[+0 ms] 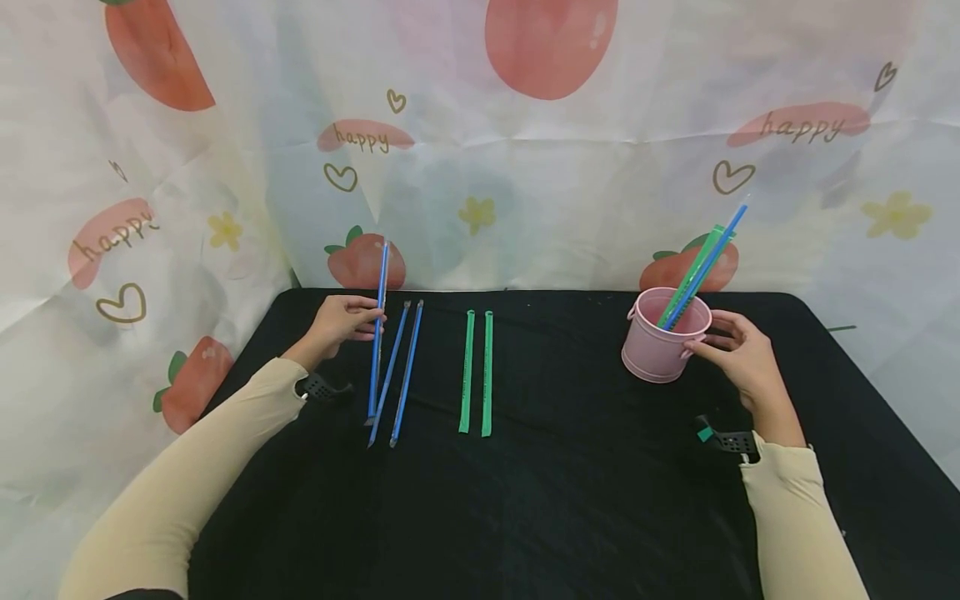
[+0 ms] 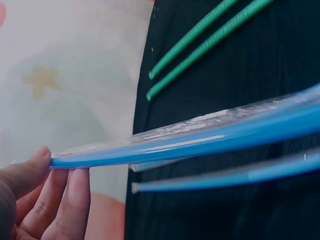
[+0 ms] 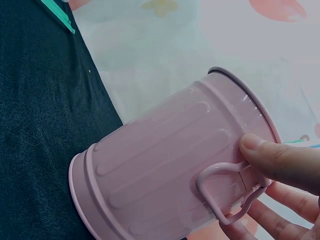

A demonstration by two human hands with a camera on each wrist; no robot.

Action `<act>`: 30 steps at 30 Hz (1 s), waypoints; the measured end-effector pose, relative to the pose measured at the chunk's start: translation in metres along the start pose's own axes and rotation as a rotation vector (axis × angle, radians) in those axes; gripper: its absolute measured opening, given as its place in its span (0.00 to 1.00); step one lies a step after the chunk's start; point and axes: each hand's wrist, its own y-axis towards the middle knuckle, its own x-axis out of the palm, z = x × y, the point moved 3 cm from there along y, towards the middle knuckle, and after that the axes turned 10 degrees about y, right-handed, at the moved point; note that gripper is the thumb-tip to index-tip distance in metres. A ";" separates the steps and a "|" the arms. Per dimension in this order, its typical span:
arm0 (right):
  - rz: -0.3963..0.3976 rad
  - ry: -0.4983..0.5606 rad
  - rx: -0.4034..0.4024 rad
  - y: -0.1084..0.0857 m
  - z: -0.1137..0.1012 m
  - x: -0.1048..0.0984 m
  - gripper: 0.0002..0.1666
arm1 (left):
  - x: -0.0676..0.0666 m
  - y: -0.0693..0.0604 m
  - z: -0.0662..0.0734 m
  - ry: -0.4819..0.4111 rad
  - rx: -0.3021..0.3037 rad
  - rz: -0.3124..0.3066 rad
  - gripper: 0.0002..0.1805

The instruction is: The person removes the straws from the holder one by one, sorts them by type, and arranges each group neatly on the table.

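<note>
- At the head view's centre left, your left grip [image 1: 341, 322] pinches a blue straw [image 1: 376, 354] beside two others [image 1: 407, 375].
- Mid-frame, two green straws [image 1: 487, 375] lie on the worktop [image 1: 570, 500].
- At centre right, blue and green straws [image 1: 705, 268] lean in the pink bucket [image 1: 651, 354] your right grip [image 1: 745, 354] holds.

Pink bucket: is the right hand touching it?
Touching. The right wrist view shows the right hand with its thumb against the outside of the pink bucket.
</note>
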 end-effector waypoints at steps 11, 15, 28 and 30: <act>-0.001 -0.025 0.011 0.000 0.001 0.000 0.34 | 0.004 0.013 -0.038 0.035 -0.043 -0.051 0.21; -0.003 -0.017 0.008 0.000 0.001 0.000 0.33 | 0.006 0.017 -0.047 0.036 -0.057 -0.044 0.21; -0.004 0.014 0.001 -0.001 0.001 0.000 0.32 | 0.014 0.027 -0.069 0.087 -0.155 -0.015 0.21; -0.004 0.017 -0.002 -0.001 0.001 0.000 0.32 | 0.015 0.027 -0.070 0.094 -0.163 -0.009 0.21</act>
